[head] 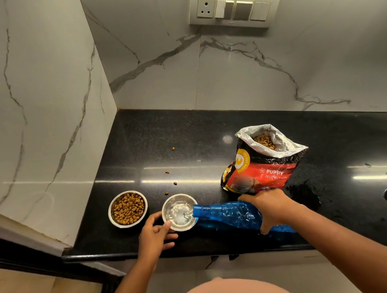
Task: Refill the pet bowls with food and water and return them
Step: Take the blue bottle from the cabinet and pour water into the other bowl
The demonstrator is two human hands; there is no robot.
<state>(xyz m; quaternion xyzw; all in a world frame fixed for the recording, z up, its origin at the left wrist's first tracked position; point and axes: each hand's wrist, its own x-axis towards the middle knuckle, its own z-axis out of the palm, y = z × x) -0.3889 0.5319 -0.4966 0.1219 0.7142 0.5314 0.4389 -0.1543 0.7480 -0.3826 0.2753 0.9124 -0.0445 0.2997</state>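
Now right hand (271,206) fingers grasp tilted bottle (226,213); left hand (154,234) steadies water bowl (180,211).

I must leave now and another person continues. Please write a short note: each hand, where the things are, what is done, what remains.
Right hand: grips the tilted blue plastic bottle, pouring water.
Left hand: steadies the small round steel water bowl near the front edge of the black counter.
Round steel bowl of brown kibble: full, left of the water bowl.
Open red puppy food bag: upright behind the bottle; a few kibbles lie spilled.
Left: finish pouring, return both bowls.
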